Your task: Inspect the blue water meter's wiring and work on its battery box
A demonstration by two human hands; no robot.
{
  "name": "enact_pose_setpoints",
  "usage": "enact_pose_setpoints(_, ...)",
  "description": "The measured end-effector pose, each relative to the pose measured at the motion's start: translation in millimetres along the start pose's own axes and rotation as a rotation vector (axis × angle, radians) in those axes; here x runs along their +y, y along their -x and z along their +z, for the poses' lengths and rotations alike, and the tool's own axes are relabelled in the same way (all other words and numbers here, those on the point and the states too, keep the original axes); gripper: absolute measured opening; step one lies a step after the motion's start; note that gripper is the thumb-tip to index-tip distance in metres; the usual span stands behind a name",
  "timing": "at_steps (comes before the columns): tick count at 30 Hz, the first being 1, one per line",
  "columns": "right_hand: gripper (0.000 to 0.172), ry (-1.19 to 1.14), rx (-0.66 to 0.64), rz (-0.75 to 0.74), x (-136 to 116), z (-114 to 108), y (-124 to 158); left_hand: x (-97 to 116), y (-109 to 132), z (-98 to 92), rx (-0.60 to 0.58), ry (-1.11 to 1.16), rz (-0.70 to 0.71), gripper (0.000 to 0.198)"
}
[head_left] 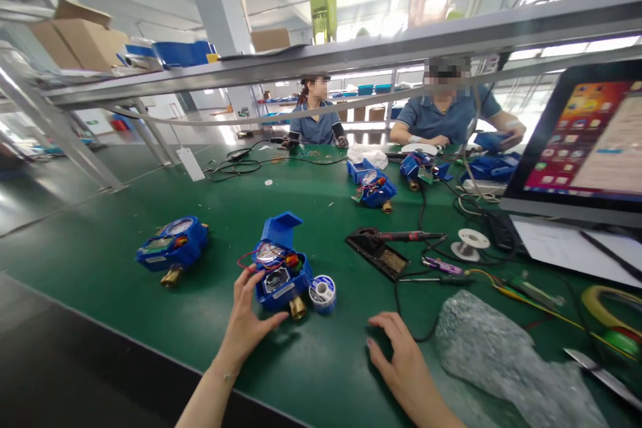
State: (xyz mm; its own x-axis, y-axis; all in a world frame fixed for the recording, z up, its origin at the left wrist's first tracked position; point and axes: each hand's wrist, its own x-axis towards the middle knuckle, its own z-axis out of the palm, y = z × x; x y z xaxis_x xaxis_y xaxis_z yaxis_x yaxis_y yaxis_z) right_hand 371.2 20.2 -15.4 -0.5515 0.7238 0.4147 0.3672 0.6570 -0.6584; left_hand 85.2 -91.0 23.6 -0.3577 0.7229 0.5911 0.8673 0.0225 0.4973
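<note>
My left hand (245,321) touches the near left side of an open blue water meter (279,267) with its lid up, red wires and a brass fitting showing. Its fingers are spread and hold nothing. A small solder spool (322,293) lies right beside the meter. My right hand (401,361) rests flat on the green table (200,341), fingers loosely apart and empty, just left of a bubble-wrap bundle (506,361).
A second blue meter (173,247) lies at left. A soldering iron on its stand (381,247), a wire spool (469,244), cables and a tablet (586,140) fill the right. More meters (374,187) sit farther back, where two people work across the table.
</note>
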Motion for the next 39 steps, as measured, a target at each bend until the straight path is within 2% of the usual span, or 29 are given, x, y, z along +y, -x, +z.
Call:
enact_pose_setpoints(5,0.017,0.007,-0.039,0.038,-2.1,-11.1,-3.5,-14.3,2.6,18.3,0.114,-0.052,0.034,0.071)
enact_pose_setpoints(12,0.018,0.132,-0.062,0.027,16.4,-16.1,-11.5,-18.9,-3.3,31.3,0.129,-0.025,0.054,0.078)
enact_pose_setpoints(16,0.015,0.287,0.032,0.109,41.2,-26.9,-10.5,-14.4,-3.7,38.2,0.122,0.025,0.013,0.079)
enact_pose_setpoints(20,0.017,0.406,0.157,0.234,62.9,-45.6,-6.7,-12.8,-3.9,37.3,0.131,0.035,0.011,0.075)
enact_pose_setpoints(22,0.018,0.415,0.176,0.258,67.7,-51.0,-6.3,-13.8,-4.3,36.1,0.129,0.027,0.014,0.075)
enact_pose_setpoints(28,0.020,0.300,0.070,0.164,55.3,-38.7,-9.1,-16.1,-2.8,35.5,0.138,0.012,0.022,0.073)
enact_pose_setpoints(32,0.022,0.203,0.016,0.121,42.6,-29.0,-13.2,-13.9,-0.9,34.5,0.122,0.044,-0.027,0.071)
enact_pose_setpoints(39,0.027,0.082,0.041,0.150,40.9,-35.3,-18.7,-12.3,-1.5,29.9,0.130,0.060,-0.025,0.069)
